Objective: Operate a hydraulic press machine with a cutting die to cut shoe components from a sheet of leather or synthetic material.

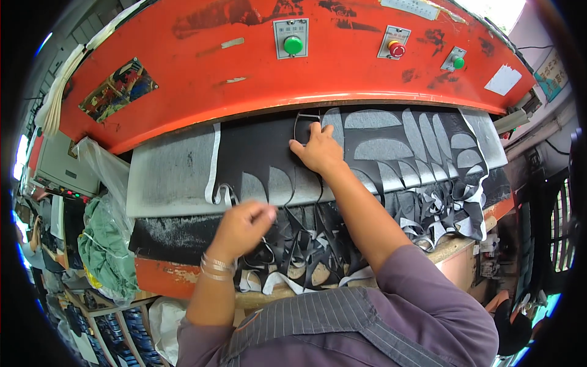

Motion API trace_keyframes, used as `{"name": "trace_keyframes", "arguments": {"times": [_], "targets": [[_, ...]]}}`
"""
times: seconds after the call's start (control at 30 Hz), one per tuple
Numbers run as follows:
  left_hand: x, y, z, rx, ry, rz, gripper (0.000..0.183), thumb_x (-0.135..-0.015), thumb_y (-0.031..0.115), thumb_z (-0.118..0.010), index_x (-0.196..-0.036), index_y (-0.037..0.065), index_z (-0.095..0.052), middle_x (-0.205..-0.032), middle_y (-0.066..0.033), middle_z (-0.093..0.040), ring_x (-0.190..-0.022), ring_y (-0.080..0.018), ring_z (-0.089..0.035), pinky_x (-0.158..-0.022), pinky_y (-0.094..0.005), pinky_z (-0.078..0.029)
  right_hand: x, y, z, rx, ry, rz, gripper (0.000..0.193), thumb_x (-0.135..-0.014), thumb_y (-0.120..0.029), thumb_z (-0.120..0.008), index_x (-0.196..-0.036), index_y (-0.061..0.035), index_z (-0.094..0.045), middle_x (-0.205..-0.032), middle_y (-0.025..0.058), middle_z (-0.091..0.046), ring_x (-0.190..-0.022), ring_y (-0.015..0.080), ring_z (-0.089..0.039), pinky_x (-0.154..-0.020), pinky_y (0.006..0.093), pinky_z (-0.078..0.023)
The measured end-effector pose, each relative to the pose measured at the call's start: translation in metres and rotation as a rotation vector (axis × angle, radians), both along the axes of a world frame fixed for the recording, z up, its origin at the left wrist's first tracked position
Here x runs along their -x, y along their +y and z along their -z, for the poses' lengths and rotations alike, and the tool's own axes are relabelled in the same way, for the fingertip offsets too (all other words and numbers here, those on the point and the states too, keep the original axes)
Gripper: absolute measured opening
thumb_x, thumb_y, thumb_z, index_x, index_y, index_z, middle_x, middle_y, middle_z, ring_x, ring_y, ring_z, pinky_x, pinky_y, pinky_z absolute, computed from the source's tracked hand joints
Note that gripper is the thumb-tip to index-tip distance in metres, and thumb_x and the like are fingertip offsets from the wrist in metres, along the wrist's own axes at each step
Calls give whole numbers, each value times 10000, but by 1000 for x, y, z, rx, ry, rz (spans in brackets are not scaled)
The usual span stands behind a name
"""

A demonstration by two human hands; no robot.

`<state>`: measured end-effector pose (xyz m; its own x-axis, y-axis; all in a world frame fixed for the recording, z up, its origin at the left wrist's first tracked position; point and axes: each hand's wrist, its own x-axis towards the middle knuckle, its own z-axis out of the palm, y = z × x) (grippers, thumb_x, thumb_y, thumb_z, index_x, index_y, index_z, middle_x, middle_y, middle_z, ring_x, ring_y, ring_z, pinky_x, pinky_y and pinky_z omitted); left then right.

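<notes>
My right hand (320, 150) reaches over the worktop to the far edge of a black sheet of material (254, 144). Its thumb and fingers are around a thin metal cutting die (309, 115), which stands on the sheet just under the red machine front; part of the die is hidden by the hand. Rounded cut-outs in the sheet show the pale cutting board (171, 165) beneath. My left hand (243, 227) hovers at the board's near edge, fingers curled together and slightly blurred, with nothing visible in them. A bracelet circles that wrist.
The red press beam (342, 73) spans the far side, with green buttons (293, 44) and a red stop button (397, 49). Tangled cut scraps (306, 251) hang over the near edge. A green bundle in plastic (107, 244) stands at the left.
</notes>
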<state>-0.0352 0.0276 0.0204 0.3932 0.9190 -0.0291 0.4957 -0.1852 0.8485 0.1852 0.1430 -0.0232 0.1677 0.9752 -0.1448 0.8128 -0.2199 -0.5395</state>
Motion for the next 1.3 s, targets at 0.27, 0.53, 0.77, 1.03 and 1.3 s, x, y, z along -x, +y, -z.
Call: {"name": "trace_keyframes", "arguments": {"times": [0.27,0.53,0.77,1.03,1.3], "targets": [[12,97,49,-6,-262,-251,309,-932,112,-549,-1220,0,-551,-1067,-113,-666,-933,-144,-620,-826,-272,-483,-15,1,-11,-64,651,-35,576,-744,-329,-680,-1157,12,-468,-1073,278,-564,-978,335,-614,-865,396,-482],[-4,131,100,-139,-121,-232,509,-976,197,-392,-1422,-30,-301,-1319,-160,-569,-1294,-310,-458,-1111,-391,-277,52,-19,-2,-69,188,-39,740,-759,-445,-720,-1244,27,-421,-1137,284,-531,-1061,441,-573,-878,497,-469],[-4,115,85,-223,184,-166,530,-969,246,-414,-1418,-18,-317,-1346,-72,-565,-1317,-235,-440,-1156,-447,-137,43,-56,39,-493,-122,-300,718,-767,-371,-702,-1273,94,-492,-1232,206,-568,-1148,321,-520,-978,406,-366],[-1,118,80,-224,209,-130,511,-960,243,-429,-1396,-12,-351,-1349,-105,-557,-1336,-254,-420,-1161,-462,-97,45,-51,41,-586,-141,-306,736,-731,-335,-720,-1260,122,-490,-1183,226,-603,-1169,294,-531,-945,419,-389],[-25,117,20,-465,-165,-274,261,-915,151,-575,-1113,-10,-632,-1082,-155,-669,-1068,-298,-609,-912,-341,-464,-42,-19,-57,-797,269,79,879,-803,-423,-745,-1440,13,-325,-1452,226,-389,-1339,317,-398,-1094,411,-333]]}}
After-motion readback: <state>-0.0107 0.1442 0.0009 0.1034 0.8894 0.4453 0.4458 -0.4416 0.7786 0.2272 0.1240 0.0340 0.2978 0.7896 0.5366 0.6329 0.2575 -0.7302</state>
